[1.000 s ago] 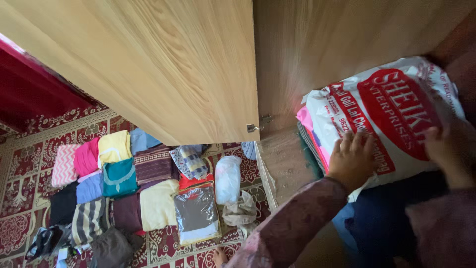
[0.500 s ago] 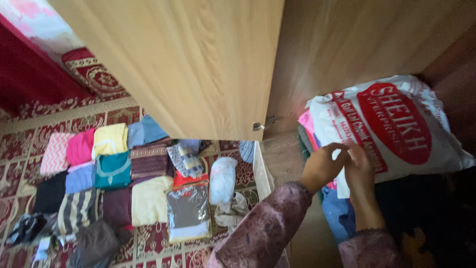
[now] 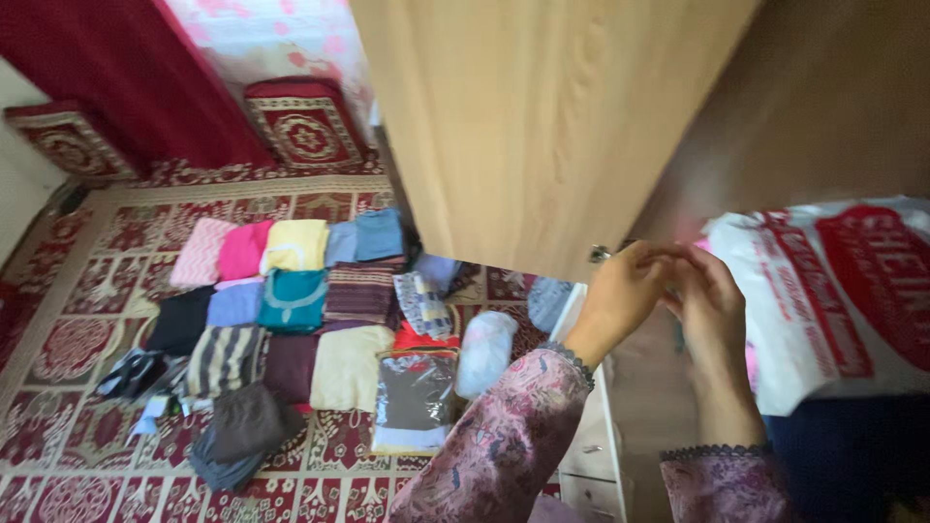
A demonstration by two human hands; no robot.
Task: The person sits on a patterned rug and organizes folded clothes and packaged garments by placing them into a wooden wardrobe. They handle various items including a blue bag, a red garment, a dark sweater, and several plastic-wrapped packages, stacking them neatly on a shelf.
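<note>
Left hand [image 3: 620,300]: raised in front of the wardrobe opening, fingers curled and meeting the other hand; whether anything is pinched between them cannot be told.
Right hand [image 3: 712,300]: fingers bent toward the left hand, touching it; it holds nothing that can be made out.
White plastic bag [image 3: 823,300]: printed in red, lying on a stack inside the wardrobe, just to the right of the hands and apart from them.
Wardrobe door [image 3: 542,126]: open, hanging between the hands and the room.
Folded clothes [image 3: 291,300]: laid in rows on the red patterned carpet [image 3: 77,339], well apart from the hands.
Risk: with neither hand steadying it, the bag looks to overhang its stack and could slide out.
Risk: an elbow swing could knock the door.
</note>
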